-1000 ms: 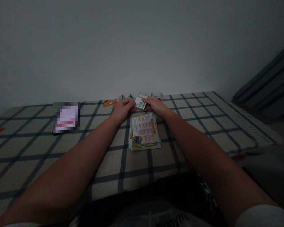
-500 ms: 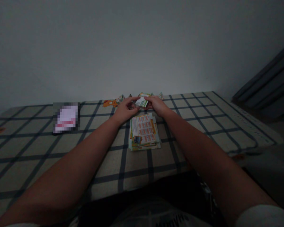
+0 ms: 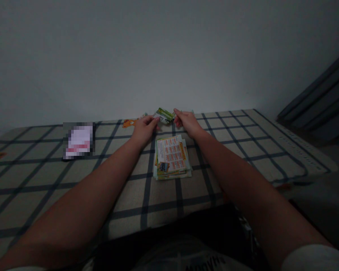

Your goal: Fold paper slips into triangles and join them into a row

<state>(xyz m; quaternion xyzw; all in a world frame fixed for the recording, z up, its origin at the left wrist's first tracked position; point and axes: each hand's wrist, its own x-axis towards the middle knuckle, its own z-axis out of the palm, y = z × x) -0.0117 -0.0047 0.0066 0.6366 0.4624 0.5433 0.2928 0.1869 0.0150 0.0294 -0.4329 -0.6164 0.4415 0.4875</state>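
Observation:
Near the far edge of the table, a small folded piece of printed paper (image 3: 164, 115), green and white, is between my hands. My left hand (image 3: 145, 128) pinches its left end between thumb and fingers. My right hand (image 3: 187, 122) is closed at the paper's right edge, its fingers curled; the exact grip there is small and dim. Closer to me lies a stack of printed paper sheets (image 3: 172, 156), with red and yellow blocks of text on the top sheet. Small folded paper pieces (image 3: 145, 114) stand behind my hands, mostly hidden by them.
A checked cloth (image 3: 124, 203) covers the table, with a bear figure (image 3: 129, 123) printed near its far edge. On the left lies a blurred-out phone-like object (image 3: 79, 141). A pale wall (image 3: 169, 56) rises behind the table, and grey folded fabric (image 3: 322, 98) hangs at right.
The folded paper has turned and shifted left, now showing a green band instead of mostly white. My left hand has moved slightly left, and my hands are farther apart. The stack has stayed put.

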